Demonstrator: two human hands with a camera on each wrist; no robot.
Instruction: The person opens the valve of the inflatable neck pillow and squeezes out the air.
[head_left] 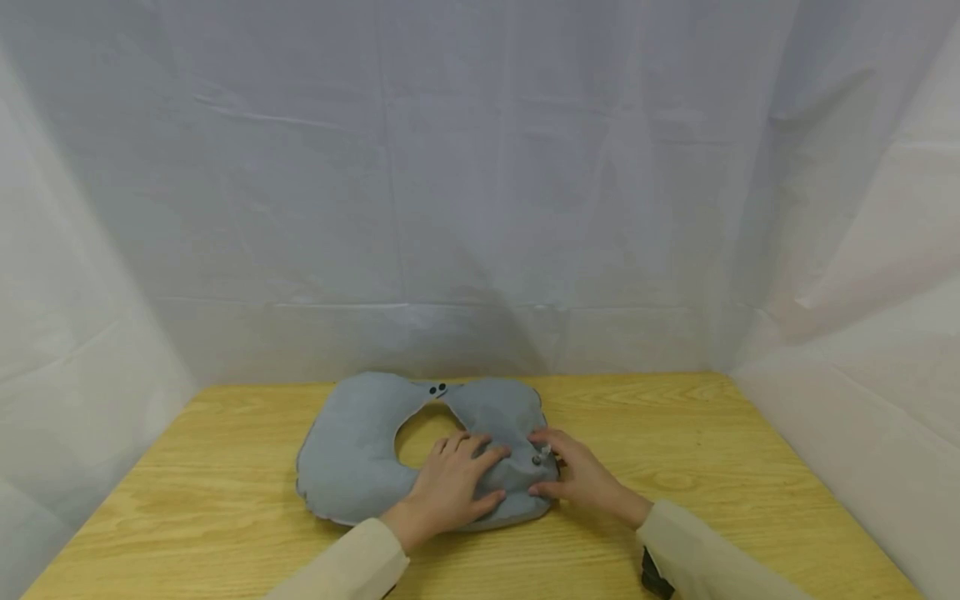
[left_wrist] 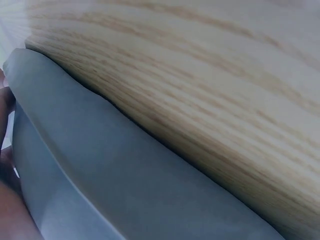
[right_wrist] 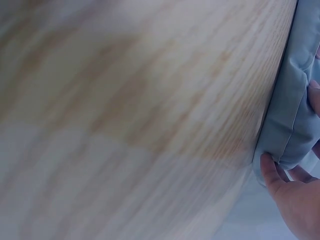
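A grey, puffed-up U-shaped neck pillow [head_left: 352, 450] lies on the wooden table, its two ends meeting at the back by a pair of dark snap buttons [head_left: 438, 389]. My left hand [head_left: 453, 483] rests on the front right part of the pillow with fingers spread. At the right edge, my right hand [head_left: 581, 475] grips the pillow, thumb and fingers on either side of a small clear air valve [head_left: 542, 456]. The right wrist view shows the thumb against the grey fabric [right_wrist: 287, 115] near its seam. In the left wrist view the pillow's seamed side [left_wrist: 115, 165] fills the lower left.
The wooden table [head_left: 720, 450] has its back edge just behind the pillow. White sheeting [head_left: 480, 183] hangs behind and along both sides. A black device [head_left: 656, 577] shows under the right sleeve.
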